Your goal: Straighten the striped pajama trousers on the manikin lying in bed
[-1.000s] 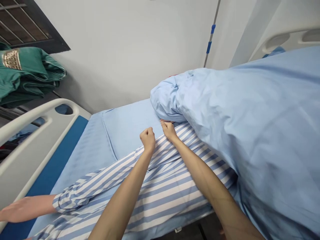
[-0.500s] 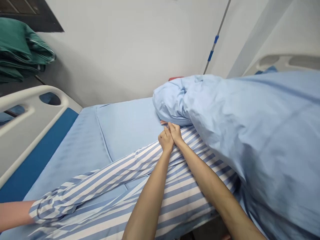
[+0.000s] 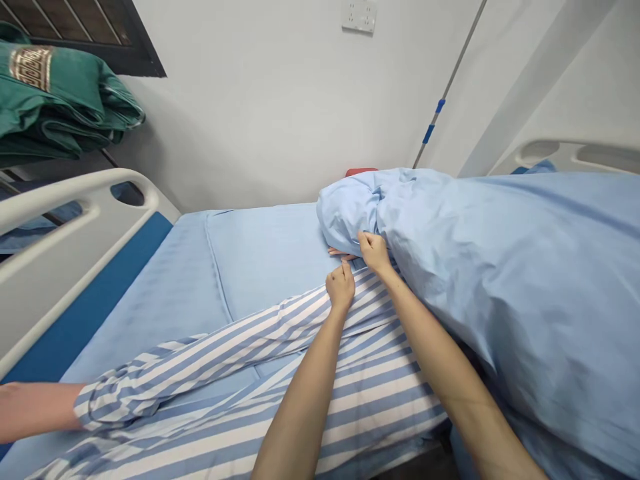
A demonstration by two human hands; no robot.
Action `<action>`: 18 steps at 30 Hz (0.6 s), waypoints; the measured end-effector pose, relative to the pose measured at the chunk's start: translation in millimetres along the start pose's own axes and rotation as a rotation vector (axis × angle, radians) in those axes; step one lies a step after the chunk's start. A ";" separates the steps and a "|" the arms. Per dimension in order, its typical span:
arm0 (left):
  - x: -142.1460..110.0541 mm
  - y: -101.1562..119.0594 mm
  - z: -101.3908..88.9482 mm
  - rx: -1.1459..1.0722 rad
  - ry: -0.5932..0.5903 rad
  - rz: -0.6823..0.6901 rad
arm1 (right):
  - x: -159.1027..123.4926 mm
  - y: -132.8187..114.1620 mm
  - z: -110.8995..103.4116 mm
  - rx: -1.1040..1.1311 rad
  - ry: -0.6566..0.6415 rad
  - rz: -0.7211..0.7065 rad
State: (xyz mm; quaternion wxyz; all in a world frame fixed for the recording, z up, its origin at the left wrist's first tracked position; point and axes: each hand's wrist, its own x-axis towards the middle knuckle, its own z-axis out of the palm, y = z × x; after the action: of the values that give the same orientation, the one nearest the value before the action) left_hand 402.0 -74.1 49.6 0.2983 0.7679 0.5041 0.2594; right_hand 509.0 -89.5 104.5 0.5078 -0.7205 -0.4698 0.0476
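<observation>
A person lies under a pale blue duvet [image 3: 525,300], wearing a blue-and-white striped gown [image 3: 380,393]. My left hand [image 3: 341,287] rests curled on the gown, its fingers pinching the cloth and its thumb raised. My right hand [image 3: 374,252] sits just beyond it, gripping the bunched edge of the duvet. Pinkish fingers [image 3: 341,253] show beneath that fold, and the fold hides the rest of that hand. The lying person's forearm [image 3: 35,410] extends from a striped sleeve at the lower left.
A white bed rail [image 3: 65,267] runs along the left, beside a pale blue sheet [image 3: 265,253]. Folded green cloth [image 3: 55,100] lies beyond it. A wall socket [image 3: 359,16], a pole with blue bands [image 3: 434,113] and a red object [image 3: 361,172] lie ahead.
My hands, touching half a second ago, are now apart. My right hand has moved up onto the duvet edge. The view has tilted upward, bringing the wall socket into sight.
</observation>
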 end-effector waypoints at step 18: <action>-10.1 -135.1 -115.4 0.033 -0.081 -0.064 | -28.6 62.4 14.0 -0.468 0.024 0.199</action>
State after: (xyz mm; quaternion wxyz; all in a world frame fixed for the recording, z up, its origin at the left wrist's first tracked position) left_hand 234.0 -18.4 30.7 0.3140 0.7661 0.5199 0.2104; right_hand 524.8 -103.3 37.7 0.3256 -0.8617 -0.3885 -0.0213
